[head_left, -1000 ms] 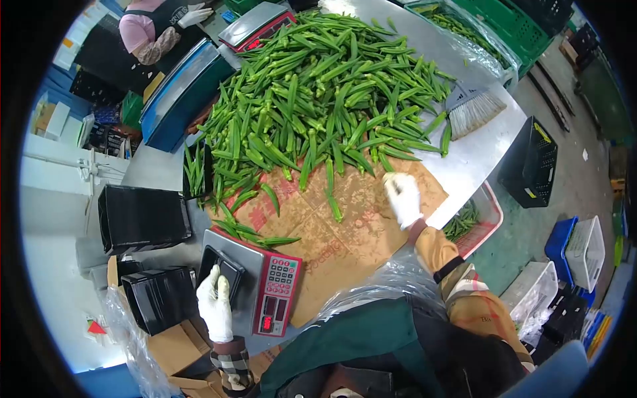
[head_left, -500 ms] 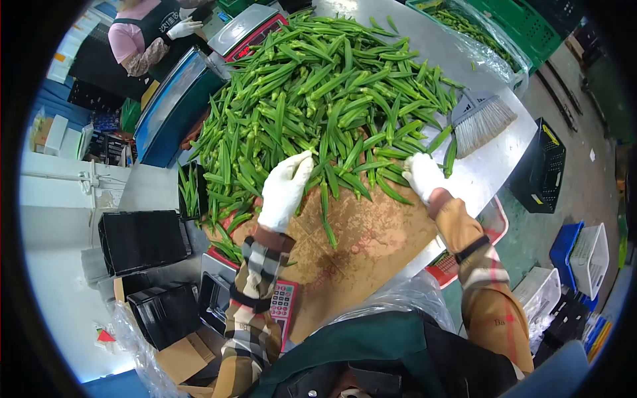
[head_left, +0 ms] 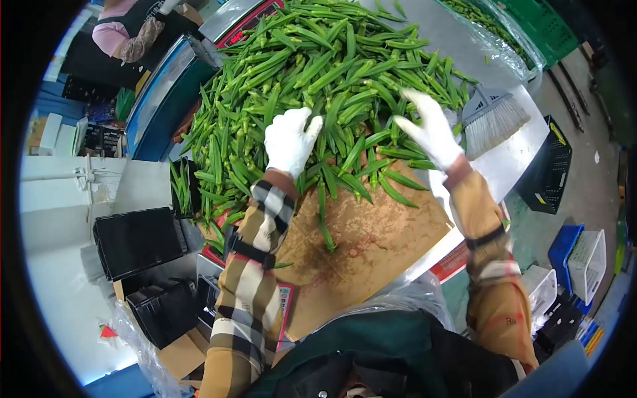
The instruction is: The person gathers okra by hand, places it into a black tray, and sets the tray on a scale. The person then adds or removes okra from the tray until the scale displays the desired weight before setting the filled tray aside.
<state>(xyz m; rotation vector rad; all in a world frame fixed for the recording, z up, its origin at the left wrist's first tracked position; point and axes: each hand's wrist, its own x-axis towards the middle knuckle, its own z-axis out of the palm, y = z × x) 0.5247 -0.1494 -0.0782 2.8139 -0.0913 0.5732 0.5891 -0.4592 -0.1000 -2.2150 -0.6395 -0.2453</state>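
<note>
A large heap of green okra [head_left: 332, 73] covers the metal table, spilling onto a stained brown cardboard sheet [head_left: 371, 239]. My left hand [head_left: 290, 140], in a white glove, rests over the heap's near side, thumb and fingers apart, with nothing visible between them. My right hand [head_left: 432, 129], also gloved in white, is over the heap's right side, fingers stretched out and thumb spread, holding nothing. A grey brush [head_left: 494, 126] lies just right of that hand. Upright okra stand in a small black tray [head_left: 188, 189] at the left.
Black crates [head_left: 139, 242] stand at the left, near a pink-edged scale [head_left: 285, 305]. Another scale [head_left: 249, 23] is behind the heap. Green crates [head_left: 537, 30] sit at the back right, a black crate [head_left: 547, 166] at the right. A person [head_left: 129, 33] stands at the back left.
Both hands have moved forward over the okra and their fingers have spread. The view has shifted slightly, and the co-worker appears nearer the top edge.
</note>
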